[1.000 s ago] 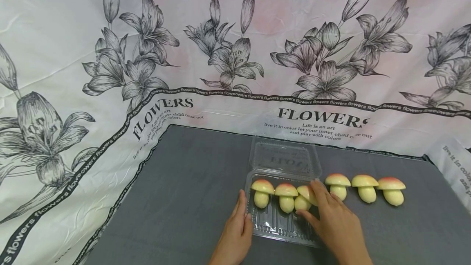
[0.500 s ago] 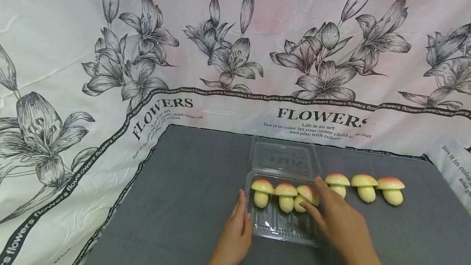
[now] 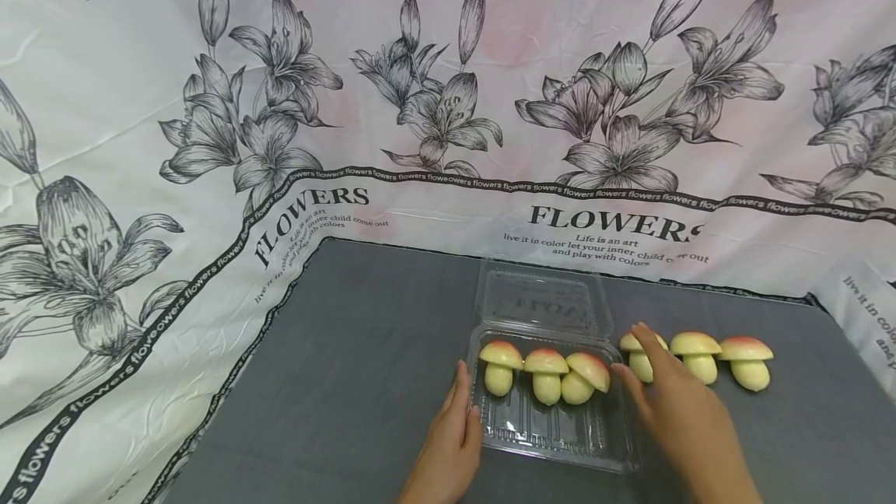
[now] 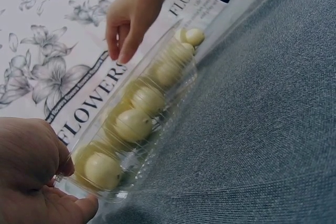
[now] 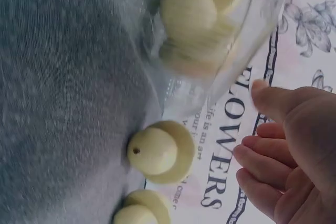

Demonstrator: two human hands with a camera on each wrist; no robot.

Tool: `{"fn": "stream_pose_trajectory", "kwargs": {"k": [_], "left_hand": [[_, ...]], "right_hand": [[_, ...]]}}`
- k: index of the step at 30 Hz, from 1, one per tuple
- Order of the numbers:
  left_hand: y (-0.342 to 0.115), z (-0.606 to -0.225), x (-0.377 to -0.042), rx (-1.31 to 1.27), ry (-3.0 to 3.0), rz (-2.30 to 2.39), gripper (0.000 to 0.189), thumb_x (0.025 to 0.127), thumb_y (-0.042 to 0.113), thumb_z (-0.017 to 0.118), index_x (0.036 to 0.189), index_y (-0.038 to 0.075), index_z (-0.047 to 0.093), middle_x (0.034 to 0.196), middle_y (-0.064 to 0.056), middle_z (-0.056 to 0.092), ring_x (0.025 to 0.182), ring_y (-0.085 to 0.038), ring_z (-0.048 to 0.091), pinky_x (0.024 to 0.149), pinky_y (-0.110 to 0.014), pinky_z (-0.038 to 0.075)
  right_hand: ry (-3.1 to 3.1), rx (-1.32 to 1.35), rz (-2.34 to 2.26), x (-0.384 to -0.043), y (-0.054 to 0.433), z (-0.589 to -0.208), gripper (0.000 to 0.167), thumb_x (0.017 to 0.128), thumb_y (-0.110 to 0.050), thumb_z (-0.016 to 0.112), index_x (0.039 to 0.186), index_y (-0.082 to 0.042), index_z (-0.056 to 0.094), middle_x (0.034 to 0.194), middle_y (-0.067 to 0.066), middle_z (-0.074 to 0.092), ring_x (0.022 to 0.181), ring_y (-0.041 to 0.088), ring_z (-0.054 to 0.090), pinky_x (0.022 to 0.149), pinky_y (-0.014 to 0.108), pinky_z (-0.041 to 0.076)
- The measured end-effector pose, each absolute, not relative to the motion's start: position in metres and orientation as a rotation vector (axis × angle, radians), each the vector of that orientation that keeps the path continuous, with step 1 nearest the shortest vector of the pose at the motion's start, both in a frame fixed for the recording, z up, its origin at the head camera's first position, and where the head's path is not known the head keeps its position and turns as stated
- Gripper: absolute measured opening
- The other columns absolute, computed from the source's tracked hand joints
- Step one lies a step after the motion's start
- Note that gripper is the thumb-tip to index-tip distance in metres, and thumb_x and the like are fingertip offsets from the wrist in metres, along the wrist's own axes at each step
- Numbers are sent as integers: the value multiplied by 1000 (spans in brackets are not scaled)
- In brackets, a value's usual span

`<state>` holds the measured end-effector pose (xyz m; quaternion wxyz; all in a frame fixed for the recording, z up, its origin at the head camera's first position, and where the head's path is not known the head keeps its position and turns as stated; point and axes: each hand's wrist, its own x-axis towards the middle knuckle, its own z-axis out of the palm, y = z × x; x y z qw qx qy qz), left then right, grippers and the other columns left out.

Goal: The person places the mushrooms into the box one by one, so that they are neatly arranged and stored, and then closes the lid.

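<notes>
Three mushroom-shaped pieces (image 3: pixel 547 376), pale yellow with red-tinged caps, lie in a row in the clear plastic clamshell box (image 3: pixel 532 446), its lid laid back. At the box's left edge is my left hand (image 3: pixel 448 442); its thumb and fingers grip the rim in the left wrist view. My right hand (image 3: pixel 682 411) hovers right of the box, fingers apart and holding nothing. It partly hides the closest of three more mushroom-shaped pieces (image 3: pixel 747 362) on the table. In the right wrist view the right hand (image 5: pixel 289 150) is clear of the pieces.
Grey cloth (image 3: pixel 350 348) covers the table. Behind it hangs a white floral curtain (image 3: pixel 434 208) printed with "FLOWERS". The raised clear lid (image 3: pixel 542 302) stands at the back of the box, near the curtain.
My right hand has let go of the third mushroom-shaped piece in the box and moved right, towards the pieces on the table. My left hand has stayed at the box.
</notes>
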<state>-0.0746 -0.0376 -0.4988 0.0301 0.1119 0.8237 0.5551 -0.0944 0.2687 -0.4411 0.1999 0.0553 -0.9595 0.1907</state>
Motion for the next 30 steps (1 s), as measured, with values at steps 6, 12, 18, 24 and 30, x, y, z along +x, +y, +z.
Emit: {"fn": "stream_pose_trajectory", "kwargs": {"k": [6, 12, 18, 24, 30], "left_hand": [[-37, -499, -75, 357, 2554, 1708, 66, 112, 8, 45, 169, 1, 13, 174, -18, 18, 156, -30, 27, 125, -49, 22], [-38, -498, -75, 360, 2551, 1706, 65, 112, 10, 44, 169, 2, 12, 174, -18, 17, 157, -30, 26, 125, -53, 21], [-38, -500, -74, 363, 2570, 1699, 65, 112, 10, 45, 169, 2, 13, 174, -18, 19, 156, -31, 28, 125, -52, 21], [-37, -501, -74, 365, 2575, 1698, 66, 112, 8, 45, 169, 3, 14, 173, -18, 20, 156, -31, 29, 125, -51, 22], [-37, -499, -73, 345, 2570, 1695, 66, 111, 8, 45, 169, 4, 13, 173, -18, 20, 156, -31, 28, 125, -51, 22]], "right_hand": [[-2678, 182, 526, -99, 285, -444, 72, 92, -12, 83, 154, -9, 46, 129, 30, 68, 57, 35, 64, 46, 56, 45], [-2661, 263, 470, -101, 298, -452, 85, 83, -6, 89, 155, -2, 44, 144, 32, 58, 89, 53, 70, 60, 65, 51], [-2665, 307, 448, -104, 305, -459, 91, 79, -4, 91, 156, -1, 42, 147, 33, 55, 109, 57, 65, 73, 68, 53], [-2736, 295, 457, -106, 312, -465, 90, 81, -5, 90, 156, -2, 41, 155, 30, 49, 118, 58, 61, 75, 69, 52], [-2756, 314, 465, -110, 316, -468, 88, 81, -6, 90, 155, 0, 43, 158, 29, 46, 124, 57, 57, 80, 70, 52]]}}
